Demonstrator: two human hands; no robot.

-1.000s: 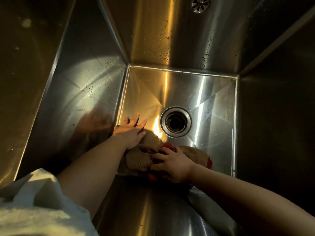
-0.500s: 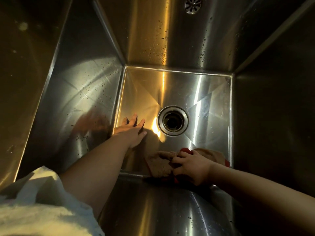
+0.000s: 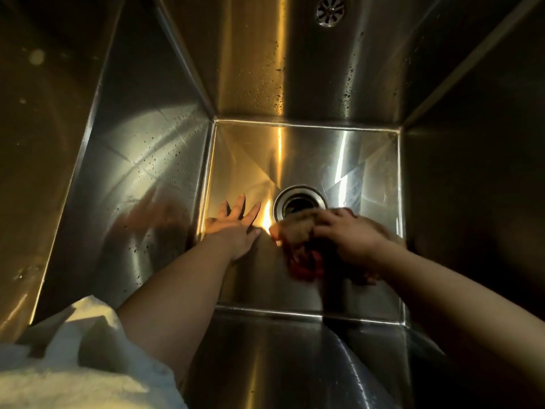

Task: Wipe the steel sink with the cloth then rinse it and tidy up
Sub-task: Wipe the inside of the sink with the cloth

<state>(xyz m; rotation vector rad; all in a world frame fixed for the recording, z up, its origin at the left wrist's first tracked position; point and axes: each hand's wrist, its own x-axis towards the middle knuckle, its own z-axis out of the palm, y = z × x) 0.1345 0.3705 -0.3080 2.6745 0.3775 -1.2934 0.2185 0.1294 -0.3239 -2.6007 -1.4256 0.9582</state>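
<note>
You lean into the steel sink (image 3: 295, 154), your right hand (image 3: 351, 237) bent over a bunched brown-and-red cloth (image 3: 298, 231). Its fingers curl into the fabric and press it onto the basin floor at the near edge of the drain (image 3: 299, 202), whose rim the cloth partly covers. Your left hand (image 3: 236, 228) holds nothing: it lies flat on the floor, fingers spread and straight, close to the left wall and just left of the cloth, apparently as a brace. The wiping looks under way rather than finished. Dark droplets and specks cling to the left wall and run down the back wall below the overflow grille (image 3: 330, 10), and the far part of the floor shows streaks. No running water and no tap are in view, so the rinse appears not yet begun, with the tidying to come after it. A pale sleeve (image 3: 73, 364) fills the lower left corner. The cloth is blurred, so how it is folded cannot be told.
</note>
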